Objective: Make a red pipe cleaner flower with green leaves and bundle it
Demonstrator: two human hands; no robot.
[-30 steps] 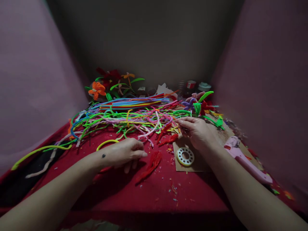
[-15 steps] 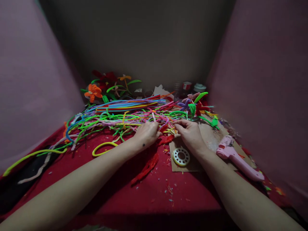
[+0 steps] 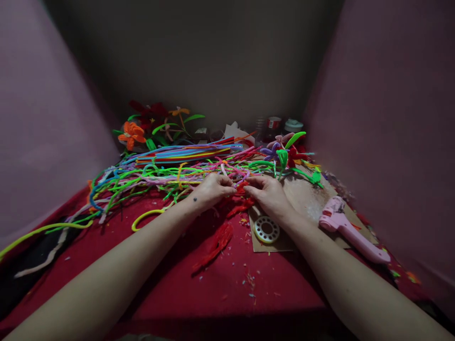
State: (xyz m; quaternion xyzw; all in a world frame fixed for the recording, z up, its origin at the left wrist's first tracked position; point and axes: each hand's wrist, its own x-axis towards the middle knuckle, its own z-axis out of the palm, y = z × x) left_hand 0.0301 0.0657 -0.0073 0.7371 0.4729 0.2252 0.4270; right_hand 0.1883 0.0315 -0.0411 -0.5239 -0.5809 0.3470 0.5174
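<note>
My left hand (image 3: 212, 188) and my right hand (image 3: 267, 192) meet at the near edge of a big tangle of coloured pipe cleaners (image 3: 170, 173) on a red cloth (image 3: 227, 284). Both hands are curled, fingertips pinched together over a small red pipe cleaner piece (image 3: 241, 189) between them. More red pieces (image 3: 241, 207) lie just below the fingers, and a longer red fuzzy strip (image 3: 215, 246) lies nearer to me.
A white ring with holes (image 3: 266, 229) rests on a cardboard sheet (image 3: 305, 199). A pink glue gun (image 3: 350, 229) lies at the right. Pipe cleaner flowers stand at the back left (image 3: 133, 133) and back right (image 3: 280, 151), with jars (image 3: 284, 125) behind. Pink walls close in on both sides.
My left hand has left the cloth near me and moved forward and right to the pile, meeting my right hand. The right hand has shifted slightly left. Both now pinch the red piece.
</note>
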